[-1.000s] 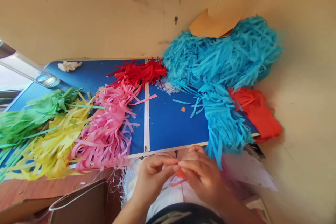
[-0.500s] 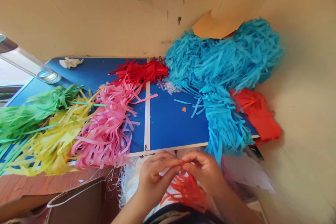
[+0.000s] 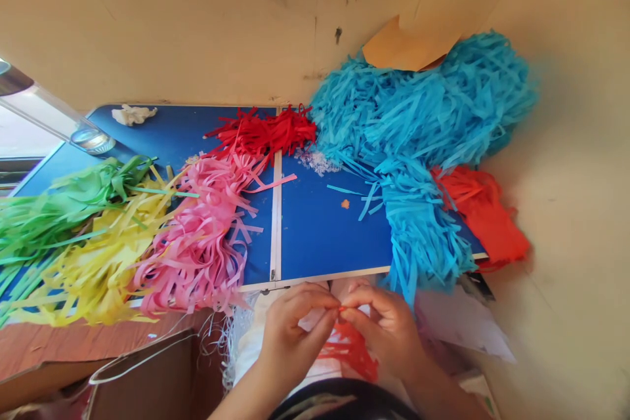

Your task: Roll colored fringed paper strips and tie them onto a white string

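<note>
head view, looking down, close over table [image 3: 319,243]

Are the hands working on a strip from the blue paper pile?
No: the left hand and right hand pinch orange-red paper fringe.

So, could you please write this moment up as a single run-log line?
left hand: pinching orange-red paper fringe | right hand: pinching same fringe | hands: meeting below blue table edge | nearest pile: light blue strips

no readable text, no labels
</note>
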